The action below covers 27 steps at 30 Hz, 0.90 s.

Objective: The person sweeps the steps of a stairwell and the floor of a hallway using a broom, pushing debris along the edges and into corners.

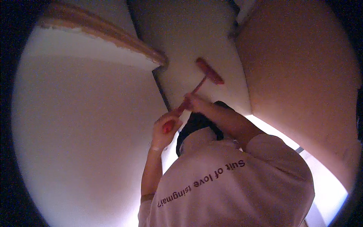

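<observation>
A T-shaped tool with a reddish cross head (210,71) and a stick handle lies across the middle of the view; blur and dim light hide whether it is a mop, a broom or a roller. My left hand (163,132), nearer to me, is closed around the handle's red end. Farther along the stick, my right hand (193,102) grips it closer to the head. The cross head is tilted over a pale surface (184,39), and I cannot tell whether they touch. Dark clothing (195,122) shows below my light, printed T-shirt.
A large pale wall or panel (85,113) fills the left side, with a rough-edged brown ledge or trim (113,35) above it. On the right stands a brownish wall or panel (297,73). A dark edge (161,89) runs beside the pale surface. Bright light shows low on both sides.
</observation>
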{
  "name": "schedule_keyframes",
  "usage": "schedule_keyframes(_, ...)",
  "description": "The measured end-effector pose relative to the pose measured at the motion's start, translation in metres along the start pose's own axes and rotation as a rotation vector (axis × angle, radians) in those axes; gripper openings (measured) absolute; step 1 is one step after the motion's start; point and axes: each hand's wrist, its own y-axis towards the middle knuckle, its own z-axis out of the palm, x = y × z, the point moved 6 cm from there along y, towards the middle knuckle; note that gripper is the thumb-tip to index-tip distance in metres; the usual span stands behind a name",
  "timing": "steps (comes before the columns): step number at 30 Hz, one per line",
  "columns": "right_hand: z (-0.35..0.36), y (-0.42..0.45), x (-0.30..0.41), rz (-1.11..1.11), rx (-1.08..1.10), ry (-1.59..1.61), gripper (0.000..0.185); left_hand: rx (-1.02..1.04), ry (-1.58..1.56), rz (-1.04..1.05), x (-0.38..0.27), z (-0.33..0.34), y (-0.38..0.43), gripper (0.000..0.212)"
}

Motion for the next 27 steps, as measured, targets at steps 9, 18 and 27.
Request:
schedule_keyframes(9, 0.044, 0.005, 0.210, 0.389, -0.203, 0.770, 0.014, 0.060, 0.019, 0.171, -0.124, -0.060, 0.084, 0.013)
schedule_keyframes(18, -0.201, 0.103, 0.323, 0.182, -0.457, 0.839, 0.017, 0.026, -0.044, 0.067, -0.168, 0.035, 0.297, 0.011)
schedule_keyframes(27, -0.171, 0.145, 0.397, 0.231, 0.008, 0.996, 0.011, -0.046, 0.134, -0.201, -0.273, 0.027, 0.385, 0.016)
